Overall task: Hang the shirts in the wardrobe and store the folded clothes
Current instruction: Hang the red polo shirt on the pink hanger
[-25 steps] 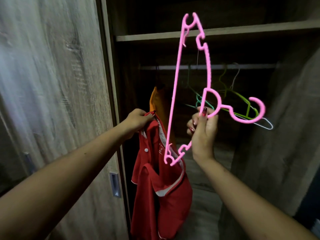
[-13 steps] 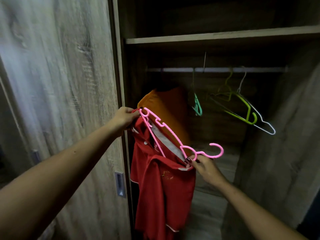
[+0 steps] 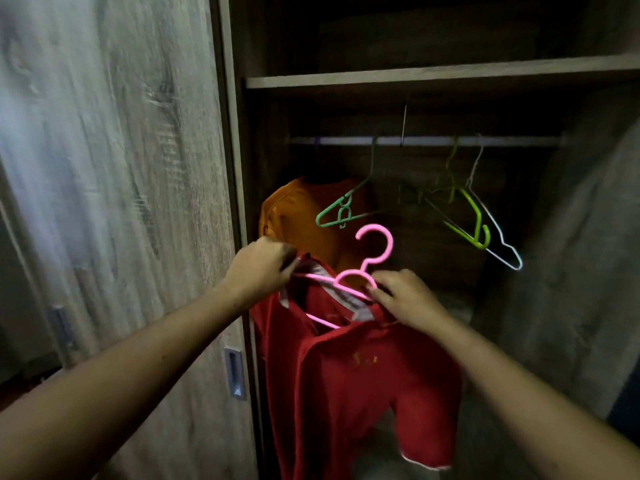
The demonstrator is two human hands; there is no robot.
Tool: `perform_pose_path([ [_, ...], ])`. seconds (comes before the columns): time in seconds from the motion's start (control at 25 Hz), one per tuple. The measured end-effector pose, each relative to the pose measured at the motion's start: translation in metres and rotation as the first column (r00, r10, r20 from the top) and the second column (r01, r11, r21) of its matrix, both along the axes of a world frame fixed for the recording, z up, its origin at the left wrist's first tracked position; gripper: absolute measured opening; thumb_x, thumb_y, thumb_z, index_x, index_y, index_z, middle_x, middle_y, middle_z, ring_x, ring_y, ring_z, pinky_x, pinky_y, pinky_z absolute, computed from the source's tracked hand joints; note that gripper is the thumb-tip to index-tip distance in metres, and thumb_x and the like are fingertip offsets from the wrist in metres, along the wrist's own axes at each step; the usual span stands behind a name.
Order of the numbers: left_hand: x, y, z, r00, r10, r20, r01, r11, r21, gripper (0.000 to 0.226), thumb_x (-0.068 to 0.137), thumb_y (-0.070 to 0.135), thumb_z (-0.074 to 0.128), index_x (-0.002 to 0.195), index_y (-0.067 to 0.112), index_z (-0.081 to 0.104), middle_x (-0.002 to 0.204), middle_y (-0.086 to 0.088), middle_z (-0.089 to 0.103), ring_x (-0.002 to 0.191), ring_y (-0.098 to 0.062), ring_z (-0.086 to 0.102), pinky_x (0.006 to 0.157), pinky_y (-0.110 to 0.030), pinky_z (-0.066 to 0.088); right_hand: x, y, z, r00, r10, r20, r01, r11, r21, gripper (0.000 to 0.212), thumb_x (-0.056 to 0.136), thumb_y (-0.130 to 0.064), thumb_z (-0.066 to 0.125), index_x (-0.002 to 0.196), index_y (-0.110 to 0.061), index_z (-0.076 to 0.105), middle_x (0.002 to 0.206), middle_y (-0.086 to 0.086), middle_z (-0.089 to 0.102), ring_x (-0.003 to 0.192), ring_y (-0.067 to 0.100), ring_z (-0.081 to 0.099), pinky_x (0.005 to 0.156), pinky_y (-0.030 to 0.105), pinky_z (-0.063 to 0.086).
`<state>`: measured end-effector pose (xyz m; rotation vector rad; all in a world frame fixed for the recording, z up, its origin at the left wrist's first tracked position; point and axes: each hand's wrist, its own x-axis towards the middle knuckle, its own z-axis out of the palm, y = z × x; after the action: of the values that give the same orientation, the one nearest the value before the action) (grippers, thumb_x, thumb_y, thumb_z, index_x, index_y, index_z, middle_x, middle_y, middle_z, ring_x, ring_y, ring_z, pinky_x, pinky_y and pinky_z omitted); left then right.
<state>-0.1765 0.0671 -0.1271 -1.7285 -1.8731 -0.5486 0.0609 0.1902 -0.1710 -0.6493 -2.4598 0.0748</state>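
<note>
The red collared shirt hangs in front of the open wardrobe, pink plastic hanger threaded through its neck. Left hand pinches the collar and right hand clamps the shoulder over the hanger arm. Behind, an orange garment and a green plastic hanger dangle from the metal rail.

The pink hanger arms lie partly inside the red shirt collar. The shirt hem is cut off by the bottom edge. The wardrobe door is motion-blurred.

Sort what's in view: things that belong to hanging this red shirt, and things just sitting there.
In use: red shirt; pink hanger; left hand; right hand; wardrobe rail.

Idle: orange shirt; green hanger; lime hanger; white hanger; shelf.
</note>
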Motion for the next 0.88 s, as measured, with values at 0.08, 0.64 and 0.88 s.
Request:
perform_pose_path([
  [0.08,-0.007,0.001,-0.003,0.993,-0.067,0.094,0.071,0.997,-0.041,0.055,0.087,0.058,0.036,0.081,0.014,0.069,0.079,-0.004,0.065,0.074,-0.019,0.062,0.065,-0.035,0.052,-0.004,-0.006,0.017,0.999,0.037,-0.034,-0.04,0.995,-0.089,0.015,0.088,-0.02,0.055,0.079,-0.012,0.064,0.076,0.008,0.07,0.073,0.024,0.066,0.067,0.042,0.049],
  [0.64,-0.015,0.028,-0.033,0.701,-0.457,0.548,0.46,0.877,0.142,0.026,0.096,0.018,0.051,0.078,0.036,0.059,0.077,0.028,0.064,0.075,0.008,0.059,0.069,-0.007,0.04,0.057,-0.004,0.075,0.99,0.113,-0.081,-0.139,0.831,-0.539,0.011,0.089,-0.015,0.061,0.097,-0.013,0.069,0.091,-0.001,0.068,0.084,0.003,0.06,0.08,0.022,0.047],
  [0.88,-0.015,0.048,-0.015,0.69,-0.461,0.559,0.504,0.859,0.087,0.021,0.096,0.022,0.05,0.082,0.031,0.062,0.081,0.018,0.066,0.081,0.0,0.061,0.073,-0.012,0.044,0.088,-0.016,0.089,0.98,0.196,-0.031,-0.159,0.686,-0.71,0.01,0.089,-0.005,0.057,0.099,-0.002,0.06,0.092,0.005,0.062,0.086,0.01,0.057,0.075,0.02,0.047],
])
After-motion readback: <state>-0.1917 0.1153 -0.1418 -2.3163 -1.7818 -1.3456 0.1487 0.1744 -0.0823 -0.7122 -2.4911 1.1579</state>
